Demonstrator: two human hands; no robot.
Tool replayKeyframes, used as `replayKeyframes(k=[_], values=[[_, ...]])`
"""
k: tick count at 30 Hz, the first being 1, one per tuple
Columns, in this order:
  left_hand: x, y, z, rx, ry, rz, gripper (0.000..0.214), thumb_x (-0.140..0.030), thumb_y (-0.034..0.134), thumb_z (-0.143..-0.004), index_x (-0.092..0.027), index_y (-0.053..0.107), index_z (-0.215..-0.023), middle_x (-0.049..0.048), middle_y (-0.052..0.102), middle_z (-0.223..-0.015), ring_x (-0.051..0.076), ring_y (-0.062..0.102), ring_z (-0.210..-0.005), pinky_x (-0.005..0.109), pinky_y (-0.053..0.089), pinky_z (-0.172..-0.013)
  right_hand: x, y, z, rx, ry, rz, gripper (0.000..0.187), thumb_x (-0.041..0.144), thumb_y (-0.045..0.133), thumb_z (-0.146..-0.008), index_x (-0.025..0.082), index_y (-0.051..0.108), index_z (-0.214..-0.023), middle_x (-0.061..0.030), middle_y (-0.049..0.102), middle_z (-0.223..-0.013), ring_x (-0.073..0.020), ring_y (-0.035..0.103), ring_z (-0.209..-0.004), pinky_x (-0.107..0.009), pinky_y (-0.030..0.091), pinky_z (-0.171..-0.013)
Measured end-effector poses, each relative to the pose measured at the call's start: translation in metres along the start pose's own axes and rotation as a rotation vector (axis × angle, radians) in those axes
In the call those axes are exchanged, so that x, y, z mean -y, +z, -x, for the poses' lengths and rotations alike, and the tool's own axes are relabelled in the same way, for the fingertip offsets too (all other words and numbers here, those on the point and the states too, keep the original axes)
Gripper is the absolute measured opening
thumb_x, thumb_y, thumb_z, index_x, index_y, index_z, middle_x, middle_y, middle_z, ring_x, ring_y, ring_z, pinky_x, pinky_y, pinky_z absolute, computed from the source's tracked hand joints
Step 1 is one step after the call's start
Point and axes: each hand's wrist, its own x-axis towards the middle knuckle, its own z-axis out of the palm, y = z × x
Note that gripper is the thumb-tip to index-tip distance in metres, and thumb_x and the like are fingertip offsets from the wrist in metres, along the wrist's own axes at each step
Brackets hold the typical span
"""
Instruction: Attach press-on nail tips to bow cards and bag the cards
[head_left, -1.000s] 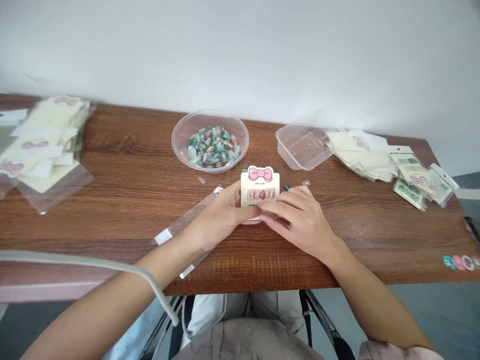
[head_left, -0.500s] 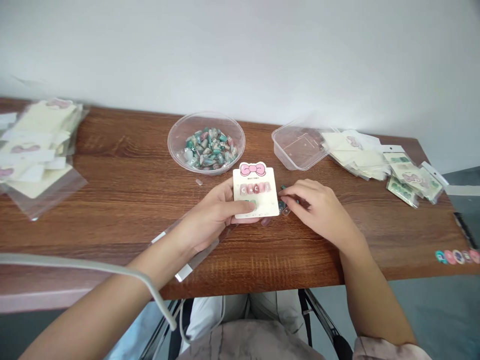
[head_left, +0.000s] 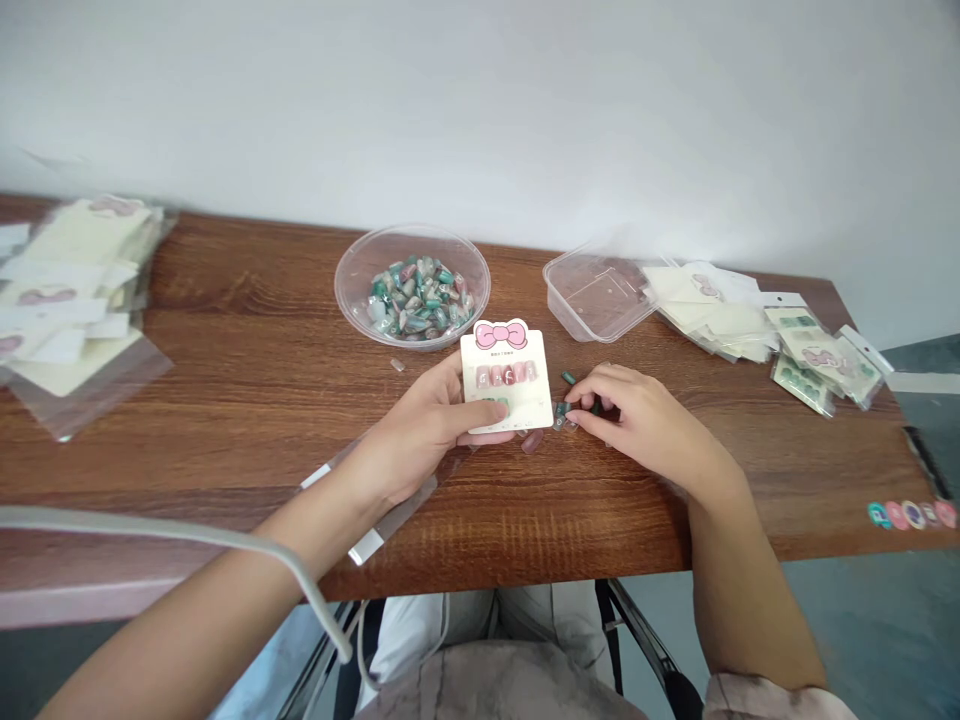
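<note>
Left hand, one: half closed, thumb across the lower front of a white card, fingers behind it, gripping the card upright and tilted slightly. Right hand, one: fingers loosely curled, tips at a small cluster of loose press-on nails just right of the card; whether any nail is pinched cannot be told.

Items, left to right:
- Bagged cream cards, one loose heap, count unclear, at the far left.
- Clear plastic sleeve, one, under the left wrist.
- Round clear bowl, one, heaped with green, pink and pearly nails, too many to count.
- Bow-topped card, one, held just above the counter, about five pink nails in a row, about two green below.
- Stray nails: one pink below the card, one green above the cluster.
- Clear rectangular tub, one, apparently empty.
- Packets of cards, one heap, with green-nail packets at its right end.
- Round stickers, about five, in a row at the counter's right edge.

Surface: wood-grain counter, set against a white wall.
</note>
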Motion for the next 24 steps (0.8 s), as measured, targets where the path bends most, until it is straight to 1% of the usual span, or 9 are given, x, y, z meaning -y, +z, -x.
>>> replayKeyframes(k=[5,12,14,16,19,22,24], values=[[0.0,-0.002,0.0,-0.018,-0.004,-0.024,0.054,-0.017,0.085,-0.077,-0.019,0.066,-0.127,0.0099,0.077,-0.122,0.027,0.072,-0.109,0.033,0.058,-0.086,0.001,0.001,0.0,0.005,-0.014,-0.028,0.008,0.017,0.067,-0.094,0.023,0.065,-0.089,-0.0005,0.068,-0.084,-0.0191,0.063,-0.081,-0.032,0.046,-0.072],[0.002,-0.003,-0.002,0.014,0.038,-0.004,0.05,-0.018,0.086,-0.077,-0.019,0.067,-0.124,0.0086,0.078,-0.118,0.025,0.073,-0.102,0.034,0.058,-0.086,0.002,-0.003,0.002,0.013,-0.019,-0.059,0.013,0.014,0.068,-0.093,0.022,0.062,-0.085,0.0006,0.067,-0.085,-0.0181,0.062,-0.08,-0.032,0.045,-0.074],[0.002,-0.003,-0.002,0.028,0.054,0.006,0.049,-0.017,0.085,-0.078,-0.019,0.066,-0.123,0.0079,0.078,-0.115,0.023,0.074,-0.098,0.033,0.057,-0.086,0.0,-0.005,0.003,-0.012,0.001,-0.059,0.013,0.015,0.068,-0.094,0.023,0.063,-0.086,0.0007,0.068,-0.086,-0.0183,0.062,-0.08,-0.032,0.045,-0.075],[0.001,-0.003,-0.001,0.035,0.07,0.008,0.047,-0.017,0.084,-0.079,-0.019,0.067,-0.123,0.0074,0.079,-0.112,0.022,0.074,-0.096,0.032,0.057,-0.085,-0.004,-0.006,0.004,-0.078,0.031,-0.002,0.013,0.014,0.066,-0.095,0.023,0.062,-0.086,0.0001,0.069,-0.087,-0.0195,0.063,-0.082,-0.034,0.045,-0.077],[0.001,-0.003,-0.002,0.026,0.069,0.001,0.047,-0.017,0.084,-0.079,-0.018,0.067,-0.123,0.0075,0.079,-0.113,0.023,0.073,-0.098,0.032,0.056,-0.086,-0.013,-0.003,0.004,-0.174,0.038,0.201,0.018,0.011,0.063,-0.094,0.023,0.057,-0.083,-0.0015,0.068,-0.084,-0.0226,0.062,-0.082,-0.037,0.043,-0.079],[0.001,-0.004,-0.003,-0.001,0.058,-0.011,0.05,-0.017,0.085,-0.078,-0.019,0.066,-0.124,0.0072,0.078,-0.116,0.023,0.072,-0.1,0.032,0.056,-0.086,-0.019,0.001,0.004,-0.206,-0.011,0.393,0.022,0.008,0.062,-0.093,0.023,0.054,-0.08,-0.003,0.066,-0.081,-0.0246,0.059,-0.08,-0.039,0.041,-0.077],[0.001,-0.004,-0.003,-0.016,0.058,-0.022,0.051,-0.017,0.086,-0.077,-0.019,0.067,-0.124,0.007,0.078,-0.117,0.022,0.072,-0.101,0.031,0.056,-0.085,-0.019,0.003,0.003,-0.203,-0.041,0.445,0.02,0.008,0.061,-0.094,0.023,0.055,-0.081,-0.0038,0.066,-0.082,-0.0252,0.058,-0.08,-0.039,0.041,-0.077]])
